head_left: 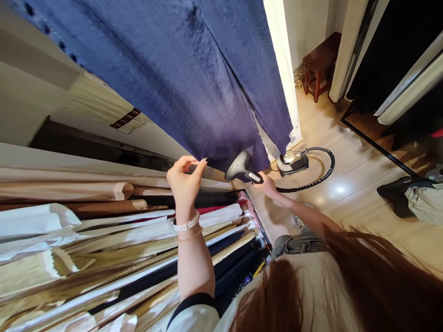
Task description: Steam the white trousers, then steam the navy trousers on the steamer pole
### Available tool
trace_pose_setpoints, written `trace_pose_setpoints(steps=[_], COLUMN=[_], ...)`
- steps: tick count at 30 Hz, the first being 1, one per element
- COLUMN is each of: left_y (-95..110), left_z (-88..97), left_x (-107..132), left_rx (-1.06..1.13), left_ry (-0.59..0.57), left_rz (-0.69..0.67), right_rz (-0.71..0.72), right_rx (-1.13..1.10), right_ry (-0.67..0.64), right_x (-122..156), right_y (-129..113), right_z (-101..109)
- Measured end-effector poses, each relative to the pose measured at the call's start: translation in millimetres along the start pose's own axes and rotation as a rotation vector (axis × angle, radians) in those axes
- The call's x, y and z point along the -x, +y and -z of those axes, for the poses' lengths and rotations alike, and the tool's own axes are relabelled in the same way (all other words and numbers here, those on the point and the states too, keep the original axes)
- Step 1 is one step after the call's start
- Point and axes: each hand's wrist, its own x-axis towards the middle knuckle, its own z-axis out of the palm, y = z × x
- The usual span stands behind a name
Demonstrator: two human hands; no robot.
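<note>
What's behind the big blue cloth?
A strip of white fabric shows past the edge of the hanging navy-blue cloth; everything else behind it is covered, so I can't see that.

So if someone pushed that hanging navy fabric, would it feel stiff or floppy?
Likely floppy: the navy fabric hangs in soft, loose folds. It would probably swing rather than resist a push, since its lower edge looks unweighted, near the steamer head in the right hand.
</note>
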Motion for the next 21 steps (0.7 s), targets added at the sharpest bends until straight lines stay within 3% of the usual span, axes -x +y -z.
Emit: trace_pose_setpoints(steps=[6, 21], left_y=[2.8, 7.4], left_z=[0.1, 4.5], left_x=[1.0, 1.7], left_rx=[0.0, -0.063], left_ry=[-0.015, -0.014], left_rz=[0.017, 0.006], right_rz=[-0.09, -0.118], right_rx=[0.036, -0.07], right_ry=[-0.001, 0.037], right_x=[-0.6, -11.2], right_y=[9.3, 41.2], right_z=[-10.2, -34.7])
